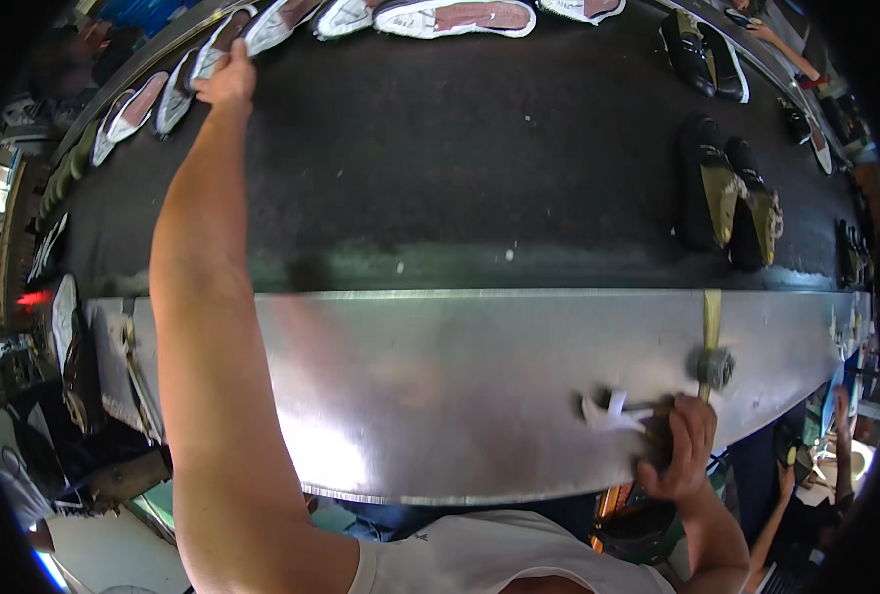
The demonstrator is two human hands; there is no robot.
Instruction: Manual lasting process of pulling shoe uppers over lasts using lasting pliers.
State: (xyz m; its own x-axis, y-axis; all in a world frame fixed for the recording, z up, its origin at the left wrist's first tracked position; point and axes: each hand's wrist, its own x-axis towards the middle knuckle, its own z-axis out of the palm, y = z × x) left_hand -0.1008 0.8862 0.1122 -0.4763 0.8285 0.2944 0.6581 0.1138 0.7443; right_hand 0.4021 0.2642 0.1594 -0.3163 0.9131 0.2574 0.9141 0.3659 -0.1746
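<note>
My left arm stretches to the far left side of a dark belt. The left hand (227, 81) is closed on the near end of a shoe (216, 45) with a white rim and a brownish inside, in a row of similar shoes. Down at the right, my right hand (680, 450) rests over the metal ledge (460, 376) with its fingers curled round the dark handle of a tool (613, 411). The tool has a pale metal head; its exact kind is unclear. Part of the handle is hidden under the fingers.
Two black shoes with yellowish soles (722, 203) lie on the belt (410, 158) at right, with another black pair (702, 59) beyond. A yellow strap (712, 317) and a round grey roll (717, 368) are on the ledge. Another person's arm (791, 54) reaches in at far right.
</note>
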